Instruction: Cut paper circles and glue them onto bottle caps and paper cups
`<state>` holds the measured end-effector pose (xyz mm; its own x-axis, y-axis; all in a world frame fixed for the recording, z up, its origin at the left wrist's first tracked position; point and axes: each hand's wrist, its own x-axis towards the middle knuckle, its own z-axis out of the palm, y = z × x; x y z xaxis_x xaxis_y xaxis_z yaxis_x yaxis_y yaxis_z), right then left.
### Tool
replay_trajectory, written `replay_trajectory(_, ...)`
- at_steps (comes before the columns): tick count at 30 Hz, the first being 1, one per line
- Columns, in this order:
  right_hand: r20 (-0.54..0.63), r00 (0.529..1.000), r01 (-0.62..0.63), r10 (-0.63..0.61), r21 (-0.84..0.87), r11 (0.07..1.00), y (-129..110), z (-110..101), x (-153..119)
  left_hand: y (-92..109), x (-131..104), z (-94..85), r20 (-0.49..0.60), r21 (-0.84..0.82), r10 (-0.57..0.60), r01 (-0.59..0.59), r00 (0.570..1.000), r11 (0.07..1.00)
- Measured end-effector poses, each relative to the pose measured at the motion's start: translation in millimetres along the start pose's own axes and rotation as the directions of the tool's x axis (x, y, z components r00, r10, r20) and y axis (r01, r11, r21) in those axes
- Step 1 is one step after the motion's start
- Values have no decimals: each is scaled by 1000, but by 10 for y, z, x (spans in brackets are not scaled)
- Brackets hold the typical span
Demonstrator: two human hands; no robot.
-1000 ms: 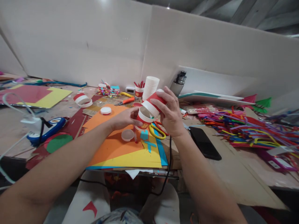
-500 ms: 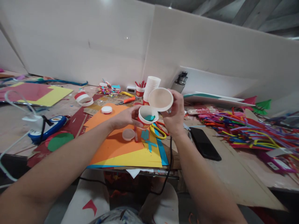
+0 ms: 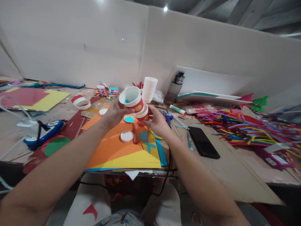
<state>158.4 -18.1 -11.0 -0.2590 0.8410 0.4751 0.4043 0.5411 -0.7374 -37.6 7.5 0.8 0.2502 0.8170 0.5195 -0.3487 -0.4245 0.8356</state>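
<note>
My left hand (image 3: pixel 114 115) grips a red-and-white paper cup (image 3: pixel 138 106) with teal scraps (image 3: pixel 127 101) inside, its mouth tilted up towards me. Just below and right of it, my right hand (image 3: pixel 158 120) holds a second red-and-white paper cup (image 3: pixel 142 117). The upper cup overlaps this one from my viewpoint; I cannot tell whether they touch. Beneath both hands lies orange paper (image 3: pixel 105 150) over yellow paper (image 3: pixel 141 161). On it rest a turquoise-topped round piece (image 3: pixel 129 119), a white round piece (image 3: pixel 127 136) and teal cut-outs (image 3: pixel 144 135).
Behind the hands stands a tall stack of white cups (image 3: pixel 150 89). Yellow-handled scissors (image 3: pixel 157 136) are partly hidden by my right hand. To the right lie a phone (image 3: pixel 204 142), a glue stick (image 3: pixel 177 109) and coloured pipe cleaners (image 3: pixel 254 128). A black cable (image 3: pixel 169 163) hangs over the table edge.
My left hand has lifted its cup up and left. My right hand has lowered its cup, which was raised above the other, and is now below it. The turquoise-topped piece has come into view.
</note>
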Motion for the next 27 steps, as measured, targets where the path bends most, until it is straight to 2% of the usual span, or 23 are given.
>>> replay_trajectory(3,18,999,-32,29,141,989,-66,81,-25,-49,-36,56,59,15,-73,72,996,997)
replay_trajectory(5,15,999,-39,37,170,985,-89,92,-30,-81,-46,54,94,42,-99,95,991,995)
replay_trajectory(10,14,995,-95,94,221,971,-57,95,-25,-122,-34,-18,155,113,-87,70,984,991)
replay_trajectory(12,5,997,-72,73,259,963,-35,113,-20,-121,-39,-22,183,163,-74,44,980,986)
replay_trajectory(15,-25,999,50,-45,270,962,-26,138,-16,-109,-66,10,198,266,-54,0,979,964)
replay_trajectory(19,-46,974,226,-224,60,972,-40,124,-22,-94,-94,46,172,416,-52,-25,984,909)
replay_trajectory(21,-39,965,257,-259,-61,965,-40,95,-27,-94,-92,43,142,473,-27,-44,989,880)
replay_trajectory(23,-73,968,226,-239,-151,962,-44,57,-30,-100,-83,31,119,539,29,-89,992,838)
replay_trajectory(25,-181,961,166,-209,-227,960,-73,17,-35,-109,-78,17,117,603,91,-144,989,785)
replay_trajectory(27,-285,933,130,-221,-306,943,-131,-21,-42,-122,-80,9,134,648,119,-178,984,741)
